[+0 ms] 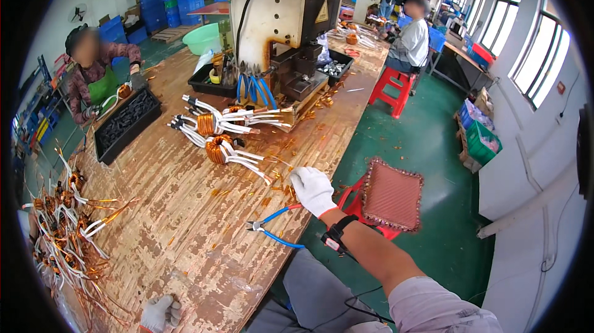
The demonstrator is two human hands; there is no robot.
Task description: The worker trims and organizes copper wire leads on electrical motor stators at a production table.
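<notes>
My right hand, in a white glove, is over the table's right edge with its fingers closed. A thin strand shows by its fingertips; what they hold is too small to name. Just below it lie diagonal cutters with blue handles, jaws apart. Beyond the hand lie copper-wound ring coils with white-sleeved leads. My left hand, also gloved, rests near the table's lower edge, fingers loosely bent and apart, with nothing visible in it. Nearest to it is a heap of coils with bare copper ends.
A press machine stands on the worn wooden table. Before it are blue-handled pliers. A black tray of dark parts lies left, near a seated person. A cushioned red stool stands to the right.
</notes>
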